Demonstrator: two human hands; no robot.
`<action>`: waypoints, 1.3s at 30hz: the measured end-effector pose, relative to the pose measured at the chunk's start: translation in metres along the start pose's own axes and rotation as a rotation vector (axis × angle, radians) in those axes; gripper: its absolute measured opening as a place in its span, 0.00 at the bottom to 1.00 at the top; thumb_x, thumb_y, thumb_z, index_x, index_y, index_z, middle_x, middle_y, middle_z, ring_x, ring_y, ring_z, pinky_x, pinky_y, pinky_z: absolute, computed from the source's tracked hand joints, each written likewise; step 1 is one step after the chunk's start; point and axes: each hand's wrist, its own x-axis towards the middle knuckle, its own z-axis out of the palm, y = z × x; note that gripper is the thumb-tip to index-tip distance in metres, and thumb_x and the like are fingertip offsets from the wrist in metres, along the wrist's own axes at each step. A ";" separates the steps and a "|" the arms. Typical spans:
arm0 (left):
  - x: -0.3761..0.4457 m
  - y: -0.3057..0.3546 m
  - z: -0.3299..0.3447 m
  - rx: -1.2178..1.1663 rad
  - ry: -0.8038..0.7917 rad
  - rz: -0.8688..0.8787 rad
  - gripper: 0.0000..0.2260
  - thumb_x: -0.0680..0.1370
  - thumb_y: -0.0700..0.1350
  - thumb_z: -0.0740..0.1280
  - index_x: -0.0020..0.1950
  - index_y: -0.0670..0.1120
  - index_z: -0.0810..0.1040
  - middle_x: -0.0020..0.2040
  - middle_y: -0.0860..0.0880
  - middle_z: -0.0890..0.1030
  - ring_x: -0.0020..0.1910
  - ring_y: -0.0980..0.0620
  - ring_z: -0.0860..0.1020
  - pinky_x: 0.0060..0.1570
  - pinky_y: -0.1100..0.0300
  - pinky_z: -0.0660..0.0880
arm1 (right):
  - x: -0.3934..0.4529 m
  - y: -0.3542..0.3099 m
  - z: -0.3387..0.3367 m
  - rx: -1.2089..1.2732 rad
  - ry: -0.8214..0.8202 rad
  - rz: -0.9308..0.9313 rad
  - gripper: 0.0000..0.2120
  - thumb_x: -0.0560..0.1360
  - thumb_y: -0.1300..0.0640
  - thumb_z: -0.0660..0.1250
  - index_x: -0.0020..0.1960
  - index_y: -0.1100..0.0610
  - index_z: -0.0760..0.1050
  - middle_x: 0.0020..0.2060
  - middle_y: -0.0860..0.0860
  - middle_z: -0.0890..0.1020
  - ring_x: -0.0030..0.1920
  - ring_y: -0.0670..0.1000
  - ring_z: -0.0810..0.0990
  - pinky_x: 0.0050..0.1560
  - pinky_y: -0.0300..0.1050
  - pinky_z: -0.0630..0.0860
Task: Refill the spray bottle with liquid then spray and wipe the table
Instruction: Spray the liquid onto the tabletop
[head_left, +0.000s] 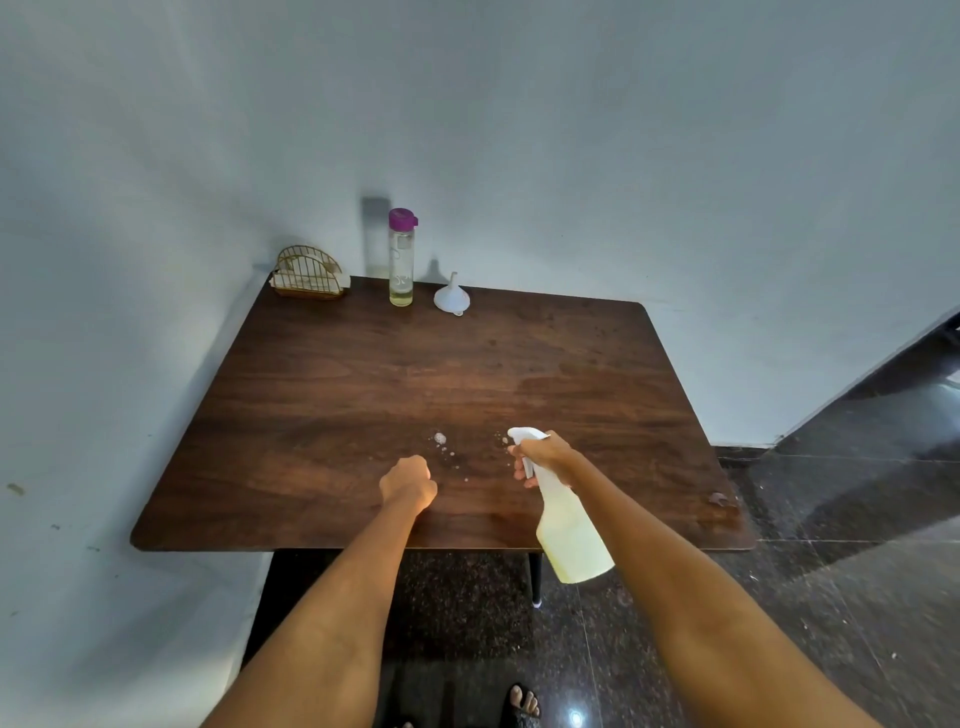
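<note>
Refill done, spraying underway: right hand grips sprayer, foam at surface 6 o'clock, left hand fisted empty; wiping left.

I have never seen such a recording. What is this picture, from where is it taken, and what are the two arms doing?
There is no machine here: a person wears a camera on the head, looking down at their own arms. The right hand holds a spray bottle of pale liquid, tilted, nozzle toward the wooden table. The left hand is a closed fist near the table's front; whether it holds anything is hidden. Small foam drops lie before the hands. At the far edge stand a wire holder, a tall purple-capped bottle and a white funnel.
</note>
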 end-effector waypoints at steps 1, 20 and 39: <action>0.001 0.003 0.001 -0.001 -0.002 0.006 0.10 0.78 0.43 0.62 0.57 0.46 0.79 0.55 0.47 0.82 0.55 0.49 0.80 0.51 0.58 0.75 | 0.000 0.004 -0.003 -0.056 0.070 -0.006 0.12 0.76 0.52 0.64 0.44 0.62 0.76 0.38 0.55 0.79 0.41 0.54 0.81 0.52 0.52 0.81; 0.041 0.039 -0.035 0.030 0.030 0.077 0.11 0.78 0.41 0.62 0.58 0.45 0.79 0.56 0.47 0.82 0.57 0.48 0.80 0.52 0.58 0.75 | 0.022 -0.057 -0.035 0.022 0.280 -0.290 0.18 0.76 0.60 0.61 0.63 0.65 0.69 0.48 0.55 0.73 0.51 0.61 0.81 0.57 0.56 0.78; 0.227 0.214 -0.064 -0.337 0.071 0.299 0.30 0.76 0.46 0.67 0.75 0.50 0.58 0.70 0.50 0.69 0.68 0.51 0.69 0.64 0.53 0.71 | 0.258 -0.182 -0.130 0.191 0.540 -0.389 0.20 0.79 0.47 0.58 0.49 0.65 0.74 0.43 0.59 0.82 0.44 0.58 0.82 0.40 0.43 0.73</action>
